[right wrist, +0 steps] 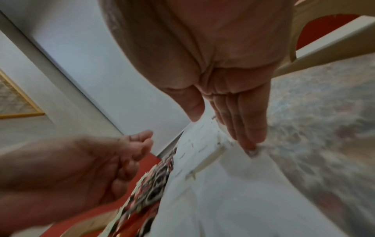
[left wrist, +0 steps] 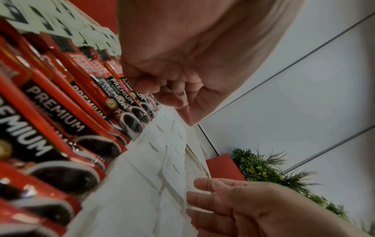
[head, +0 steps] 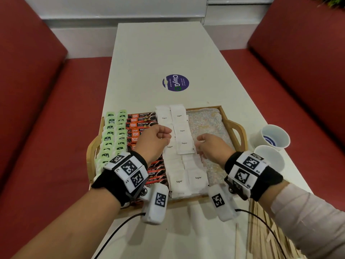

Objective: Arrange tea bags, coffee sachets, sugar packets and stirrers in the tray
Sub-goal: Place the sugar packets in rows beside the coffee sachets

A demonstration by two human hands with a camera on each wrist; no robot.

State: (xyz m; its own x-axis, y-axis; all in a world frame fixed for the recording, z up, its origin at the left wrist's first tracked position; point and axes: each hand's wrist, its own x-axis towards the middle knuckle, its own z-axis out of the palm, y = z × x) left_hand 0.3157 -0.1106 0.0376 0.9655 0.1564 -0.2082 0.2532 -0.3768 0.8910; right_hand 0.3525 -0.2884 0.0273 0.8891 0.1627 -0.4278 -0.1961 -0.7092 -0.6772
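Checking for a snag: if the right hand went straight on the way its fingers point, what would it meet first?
Probably the white sugar packets: the right hand has straight fingers already at their right-hand edge.

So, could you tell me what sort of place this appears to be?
Probably a café or canteen booth: red upholstered bench seats flank a long white table bearing a round purple "ClayGo" clean-as-you-go sticker.

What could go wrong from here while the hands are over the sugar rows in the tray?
1. The right hand has straight fingers at the edge of the sugar packets; a sideways nudge could skew the loosely overlapped rows.
2. The left hand hovers curled above the coffee sachets; its dangling wrist cable could drag them.
3. The stirrers lie near the table's edge and may get swept off.
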